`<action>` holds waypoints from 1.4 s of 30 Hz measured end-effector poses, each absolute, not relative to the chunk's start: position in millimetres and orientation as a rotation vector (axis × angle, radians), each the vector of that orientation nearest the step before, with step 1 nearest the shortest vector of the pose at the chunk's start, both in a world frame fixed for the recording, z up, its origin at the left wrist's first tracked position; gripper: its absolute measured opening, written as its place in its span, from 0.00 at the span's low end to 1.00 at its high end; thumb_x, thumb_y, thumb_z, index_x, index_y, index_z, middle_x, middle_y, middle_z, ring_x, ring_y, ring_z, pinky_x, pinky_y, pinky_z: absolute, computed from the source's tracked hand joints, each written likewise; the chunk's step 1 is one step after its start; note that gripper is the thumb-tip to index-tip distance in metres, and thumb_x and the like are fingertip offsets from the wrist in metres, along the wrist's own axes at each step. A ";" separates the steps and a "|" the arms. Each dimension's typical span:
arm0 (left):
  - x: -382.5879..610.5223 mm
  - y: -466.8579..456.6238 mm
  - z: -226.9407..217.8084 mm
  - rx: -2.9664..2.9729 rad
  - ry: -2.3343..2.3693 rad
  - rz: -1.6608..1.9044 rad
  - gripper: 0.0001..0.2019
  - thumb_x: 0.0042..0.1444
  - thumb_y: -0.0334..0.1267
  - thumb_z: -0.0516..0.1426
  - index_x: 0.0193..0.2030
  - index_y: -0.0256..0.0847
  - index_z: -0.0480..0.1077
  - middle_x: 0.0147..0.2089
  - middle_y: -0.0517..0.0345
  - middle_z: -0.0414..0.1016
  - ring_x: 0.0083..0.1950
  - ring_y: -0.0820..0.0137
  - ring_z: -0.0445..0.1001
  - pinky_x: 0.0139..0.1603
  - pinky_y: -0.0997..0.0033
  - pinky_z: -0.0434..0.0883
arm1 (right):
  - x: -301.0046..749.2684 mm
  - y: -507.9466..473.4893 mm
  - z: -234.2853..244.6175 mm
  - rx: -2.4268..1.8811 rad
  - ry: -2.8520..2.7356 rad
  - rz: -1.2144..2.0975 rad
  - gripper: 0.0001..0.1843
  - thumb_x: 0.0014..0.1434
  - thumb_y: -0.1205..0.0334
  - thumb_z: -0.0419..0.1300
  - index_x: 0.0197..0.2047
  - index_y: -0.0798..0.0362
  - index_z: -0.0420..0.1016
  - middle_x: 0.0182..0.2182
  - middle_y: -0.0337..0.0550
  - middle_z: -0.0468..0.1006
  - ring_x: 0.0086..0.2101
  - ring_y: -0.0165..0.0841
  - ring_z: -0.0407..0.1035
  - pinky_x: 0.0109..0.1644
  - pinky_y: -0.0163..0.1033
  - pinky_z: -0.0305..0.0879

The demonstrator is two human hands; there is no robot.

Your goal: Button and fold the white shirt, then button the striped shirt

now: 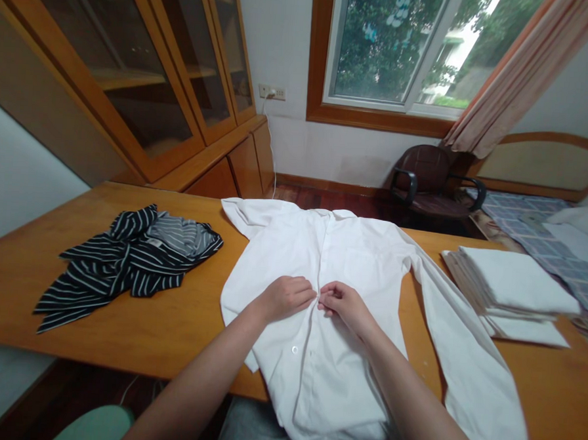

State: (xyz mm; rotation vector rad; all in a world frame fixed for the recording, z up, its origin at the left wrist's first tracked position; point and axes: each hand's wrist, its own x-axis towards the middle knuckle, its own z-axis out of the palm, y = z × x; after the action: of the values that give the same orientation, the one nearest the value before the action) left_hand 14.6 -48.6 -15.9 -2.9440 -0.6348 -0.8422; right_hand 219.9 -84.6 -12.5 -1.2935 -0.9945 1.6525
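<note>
A white button-up shirt (361, 250) lies front side up on the wooden table (179, 345), its collar toward the far edge and its hem hanging over the near edge. One long sleeve stretches down the right side. My left hand (290, 297) and my right hand (341, 302) meet at the middle of the front placket, both with fingers pinched on the shirt's edges. Whatever button lies between the fingertips is hidden. Below the hands the placket is parted, and a white button (294, 350) shows on the left panel.
On the left of the table lies a crumpled black-and-white striped garment (134, 257). A stack of folded white cloth (515, 284) sits at the right. Beyond are a glass-door cabinet (182, 96), an office chair (424, 181) and a bed (525, 219). A green stool (96, 426) stands below left.
</note>
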 end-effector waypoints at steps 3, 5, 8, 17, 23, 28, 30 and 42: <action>14.2 -48.6 -16.3 -2.964 -0.642 -0.865 0.11 0.68 0.36 0.50 0.41 0.40 0.72 0.34 0.54 0.75 0.37 0.69 0.75 0.37 0.70 0.72 | 219.7 -84.4 -14.2 -1.310 -1.053 1.619 0.19 0.42 0.55 0.72 0.34 0.55 0.74 0.24 0.39 0.76 0.25 0.30 0.72 0.23 0.31 0.60; 13.8 -48.8 -16.6 -2.981 -0.649 -0.872 0.10 0.68 0.36 0.50 0.41 0.40 0.73 0.35 0.54 0.76 0.37 0.69 0.75 0.38 0.70 0.72 | 220.0 -84.6 -14.1 -1.314 -1.081 1.611 0.19 0.44 0.53 0.72 0.34 0.55 0.74 0.25 0.40 0.77 0.24 0.29 0.70 0.23 0.31 0.58; 13.5 -49.4 -15.9 -3.012 -0.657 -0.873 0.09 0.68 0.35 0.51 0.41 0.40 0.73 0.35 0.53 0.77 0.38 0.68 0.76 0.38 0.69 0.72 | 220.4 -84.0 -13.4 -1.313 -1.097 1.601 0.19 0.44 0.52 0.71 0.35 0.55 0.74 0.24 0.40 0.78 0.23 0.28 0.68 0.22 0.31 0.57; 16.0 -49.4 -16.3 -3.170 -0.844 -1.045 0.08 0.66 0.34 0.53 0.38 0.39 0.73 0.35 0.55 0.79 0.36 0.70 0.77 0.40 0.71 0.73 | 215.1 -82.0 -13.9 -1.344 -1.070 1.588 0.19 0.43 0.53 0.71 0.33 0.55 0.72 0.22 0.38 0.76 0.23 0.28 0.69 0.22 0.30 0.61; 16.2 -52.5 -13.1 -3.296 -1.156 -1.149 0.04 0.61 0.34 0.58 0.40 0.40 0.74 0.35 0.58 0.78 0.34 0.72 0.77 0.38 0.74 0.72 | 211.8 -83.0 -14.1 -1.367 -1.121 1.526 0.17 0.45 0.53 0.70 0.33 0.55 0.73 0.23 0.38 0.76 0.26 0.31 0.72 0.22 0.31 0.63; 19.5 -55.0 -5.0 -3.387 -1.469 -1.183 0.05 0.56 0.38 0.62 0.37 0.40 0.75 0.34 0.58 0.79 0.35 0.71 0.78 0.37 0.74 0.73 | 210.7 -82.5 -12.7 -1.418 -1.197 1.468 0.14 0.48 0.55 0.67 0.33 0.55 0.73 0.22 0.38 0.77 0.22 0.28 0.68 0.21 0.31 0.63; 21.4 -56.3 -1.7 -3.405 -1.643 -1.166 0.08 0.53 0.41 0.65 0.35 0.40 0.75 0.32 0.59 0.79 0.35 0.70 0.78 0.37 0.73 0.72 | 210.0 -82.6 -12.6 -1.448 -1.221 1.431 0.11 0.49 0.57 0.65 0.33 0.54 0.73 0.21 0.38 0.77 0.20 0.27 0.66 0.20 0.31 0.62; 29.9 -53.7 -10.3 -3.285 -2.255 -1.260 0.03 0.48 0.34 0.60 0.31 0.39 0.74 0.27 0.61 0.77 0.33 0.69 0.77 0.33 0.74 0.70 | 209.8 -84.2 -23.3 -1.457 -1.210 1.385 0.10 0.52 0.55 0.63 0.33 0.54 0.74 0.21 0.40 0.77 0.20 0.29 0.69 0.21 0.31 0.63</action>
State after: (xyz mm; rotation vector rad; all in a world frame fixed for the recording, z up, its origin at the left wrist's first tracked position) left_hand 29.9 -53.7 -10.3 -3.2853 -2.2545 -1.2598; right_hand 209.8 -84.2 -23.3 -1.4573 -1.2102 1.3851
